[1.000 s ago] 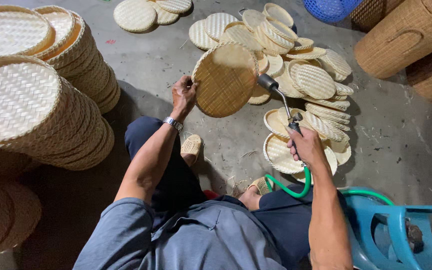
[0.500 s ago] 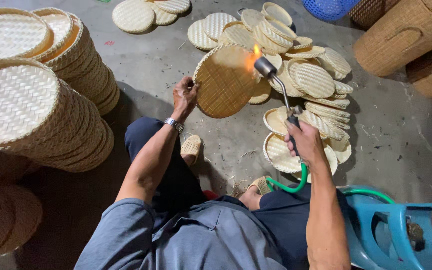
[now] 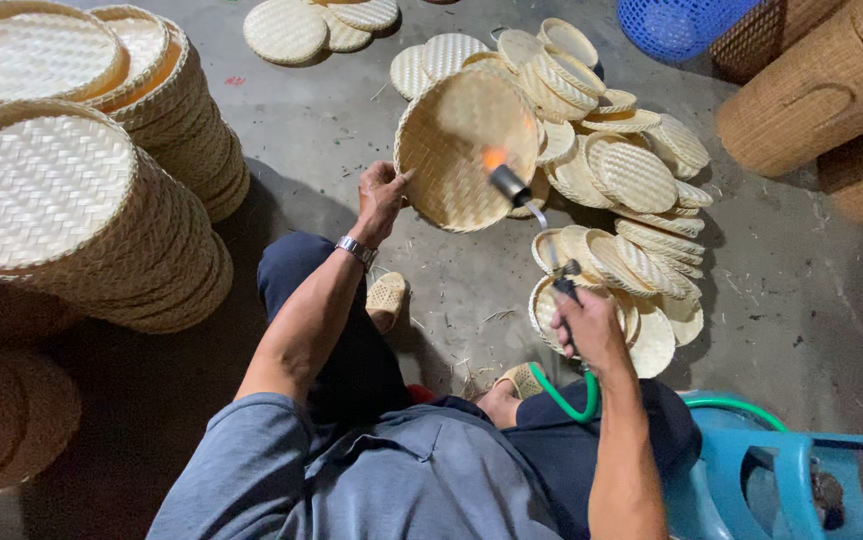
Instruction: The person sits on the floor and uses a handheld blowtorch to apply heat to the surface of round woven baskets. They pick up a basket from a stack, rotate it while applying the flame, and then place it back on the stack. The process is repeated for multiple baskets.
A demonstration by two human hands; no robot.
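Observation:
My left hand [image 3: 379, 198] grips the left rim of a round woven bamboo tray [image 3: 451, 165], held tilted with its hollow side facing me. My right hand [image 3: 583, 330] holds a gas torch [image 3: 536, 230] by its handle, fed by a green hose [image 3: 569, 398]. The torch nozzle points into the tray's hollow and a small orange flame [image 3: 494, 158] burns at its tip, just off the weave. A watch sits on my left wrist.
Tall stacks of woven trays [image 3: 71, 210] stand at the left. A loose heap of trays [image 3: 631, 180] lies on the concrete floor behind the torch. A blue mesh basket [image 3: 676, 22] and brown woven cylinders [image 3: 811, 80] sit at the upper right, a blue plastic stool [image 3: 791, 480] at the lower right.
The tray has turned so its hollow faces me more fully. The torch flame has shifted from the tray's upper right rim toward its middle.

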